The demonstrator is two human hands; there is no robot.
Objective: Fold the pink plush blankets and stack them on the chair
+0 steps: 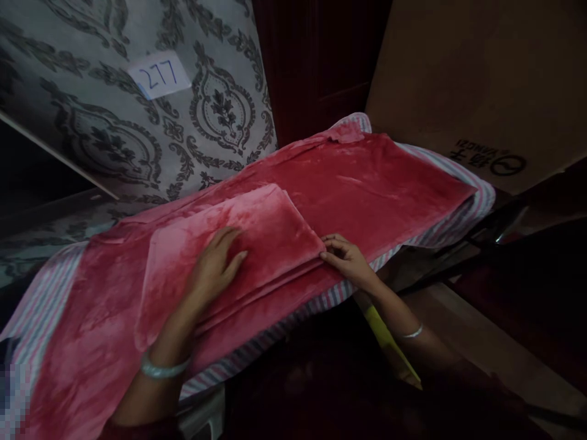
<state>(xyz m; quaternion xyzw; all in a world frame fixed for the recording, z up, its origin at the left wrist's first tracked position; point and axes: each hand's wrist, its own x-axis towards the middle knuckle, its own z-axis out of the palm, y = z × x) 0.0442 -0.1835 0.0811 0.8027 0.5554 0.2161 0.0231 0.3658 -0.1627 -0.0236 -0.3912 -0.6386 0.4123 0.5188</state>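
Head view, two bare hands at a plush textile. We see a folded rectangle of pinkish-red plush fabric [270,232] lying left of centre on a wide spread of red plush cloth [380,177], beneath which a pink, grey and white striped fabric [52,278] shows along the borders. For good handling, we judge, the layers at the near right corner are best gripped together and squared, while a flat, light palm steadies the top; pulling one layer alone could skew the stack. As for pose, our left hand [213,263] lies over the rectangle, palm down, its thumb well apart from the loosely curved fingers; it grasps nothing, and we cannot tell how firmly it presses. Our right hand [348,261] bends inward from the right, thumb and fingertips drawn together in a pinch on that corner. A pale rounded bangle [162,369] circles the left wrist, a thin silver-coloured bracelet [414,333] the right.
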